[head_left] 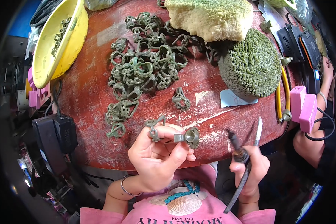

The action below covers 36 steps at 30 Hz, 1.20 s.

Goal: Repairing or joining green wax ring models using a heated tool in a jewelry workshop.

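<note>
Near the table's front edge my left hand point(153, 160) is closed, pinching a small dark green ring-like piece point(192, 138) between thumb and fingers. The round hollow end of that piece faces up, and a few joined green links point(153, 130) lie over the same hand's fingers. To the right my right hand point(255, 168) is closed round a dark pen-like tool point(233, 141) with a thick grey cord point(238, 186) hanging down. A slim white-tipped stick point(258, 128) also stands up from this hand. One loose green ring piece point(181, 99) rests on the table beyond my hands.
A heap of green chain links point(145, 67) covers the middle of the worn red table point(89, 97). Behind are a yellow basin point(72, 56), a pale sponge block point(209, 18) and a round rough green block point(252, 63). Another person's arm point(323, 89) is at the right.
</note>
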Motion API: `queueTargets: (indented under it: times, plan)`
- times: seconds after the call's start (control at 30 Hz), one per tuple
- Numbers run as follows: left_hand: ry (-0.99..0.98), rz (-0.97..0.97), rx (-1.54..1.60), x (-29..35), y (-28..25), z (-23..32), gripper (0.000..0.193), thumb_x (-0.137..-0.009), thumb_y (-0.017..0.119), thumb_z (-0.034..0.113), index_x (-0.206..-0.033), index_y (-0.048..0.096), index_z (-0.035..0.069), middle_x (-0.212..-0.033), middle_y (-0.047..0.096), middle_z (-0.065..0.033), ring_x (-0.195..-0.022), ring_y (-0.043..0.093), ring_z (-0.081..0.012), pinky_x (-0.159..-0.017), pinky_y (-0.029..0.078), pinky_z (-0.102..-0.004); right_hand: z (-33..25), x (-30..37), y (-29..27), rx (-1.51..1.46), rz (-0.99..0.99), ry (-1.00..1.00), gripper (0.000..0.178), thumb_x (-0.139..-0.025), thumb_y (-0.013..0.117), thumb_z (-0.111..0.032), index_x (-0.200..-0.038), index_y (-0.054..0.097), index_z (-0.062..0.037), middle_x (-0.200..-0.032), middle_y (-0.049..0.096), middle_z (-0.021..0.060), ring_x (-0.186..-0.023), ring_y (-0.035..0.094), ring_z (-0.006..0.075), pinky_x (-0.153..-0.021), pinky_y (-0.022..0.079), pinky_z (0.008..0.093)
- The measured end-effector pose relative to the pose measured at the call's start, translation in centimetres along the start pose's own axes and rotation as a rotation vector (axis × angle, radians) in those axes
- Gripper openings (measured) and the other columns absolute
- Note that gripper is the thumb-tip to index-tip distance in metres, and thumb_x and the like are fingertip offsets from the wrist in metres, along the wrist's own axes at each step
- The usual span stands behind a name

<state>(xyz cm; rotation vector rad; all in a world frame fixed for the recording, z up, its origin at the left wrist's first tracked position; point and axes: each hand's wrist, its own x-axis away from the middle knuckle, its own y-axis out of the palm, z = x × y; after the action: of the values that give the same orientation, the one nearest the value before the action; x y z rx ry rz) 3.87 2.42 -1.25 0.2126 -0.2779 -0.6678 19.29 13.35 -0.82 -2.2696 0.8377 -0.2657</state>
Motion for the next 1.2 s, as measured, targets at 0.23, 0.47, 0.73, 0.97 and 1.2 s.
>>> queueTargets:
  times: [0.23,0.47,0.73,0.97,1.2]
  plan:
    - [-0.023,0.043,-0.014,-0.01,0.41,0.41,0.013,-0.078,0.049,-0.005,-0.086,0.039,-0.002,-0.078,0.05,-0.0136,-0.051,0.053,-0.0139,-0.041,0.049,-0.025,-0.02,0.16,-0.12,0.091,-0.065,-0.127,0.046,-0.061,0.073,-0.036,-0.077,0.056,0.0038,-0.055,0.051,0.0064,-0.044,0.052,0.0186,-0.041,0.041,0.0253]
    - [0.0,-0.055,0.111,0.12,-0.38,0.1,0.018,-0.076,0.048,-0.013,-0.092,0.041,-0.008,-0.091,0.05,-0.0192,-0.068,0.059,-0.0187,-0.056,0.055,-0.0295,-0.18,-0.02,-0.21,0.083,-0.094,-0.082,0.047,-0.059,0.075,-0.033,-0.081,0.058,0.0051,-0.056,0.053,0.0072,-0.046,0.055,0.0183,-0.041,0.043,0.0252]
    - [-0.031,0.007,-0.02,0.03,0.2,0.45,0.013,-0.079,0.047,-0.004,-0.088,0.038,-0.003,-0.081,0.049,-0.0131,-0.057,0.054,-0.0132,-0.044,0.052,-0.0268,-0.43,-0.2,-0.35,0.105,-0.104,-0.081,0.048,-0.059,0.074,-0.033,-0.082,0.058,0.0052,-0.058,0.054,0.0072,-0.046,0.055,0.0186,-0.042,0.043,0.0252]
    - [-0.042,0.027,-0.028,0.1,0.1,0.43,0.013,-0.079,0.047,-0.005,-0.089,0.038,-0.002,-0.082,0.049,-0.0136,-0.057,0.054,-0.0132,-0.044,0.052,-0.0271,-0.62,-0.32,-0.37,0.13,-0.12,-0.072,0.048,-0.059,0.074,-0.034,-0.083,0.059,0.005,-0.059,0.055,0.0073,-0.047,0.055,0.0187,-0.042,0.043,0.0249]
    - [-0.024,-0.007,-0.012,0.04,0.0,0.34,0.014,-0.079,0.047,-0.005,-0.089,0.038,-0.003,-0.082,0.048,-0.0139,-0.057,0.054,-0.0133,-0.044,0.052,-0.0272,-0.59,-0.25,-0.33,0.132,-0.115,-0.058,0.048,-0.059,0.074,-0.035,-0.083,0.059,0.0045,-0.059,0.055,0.0074,-0.048,0.055,0.0194,-0.043,0.043,0.0251]
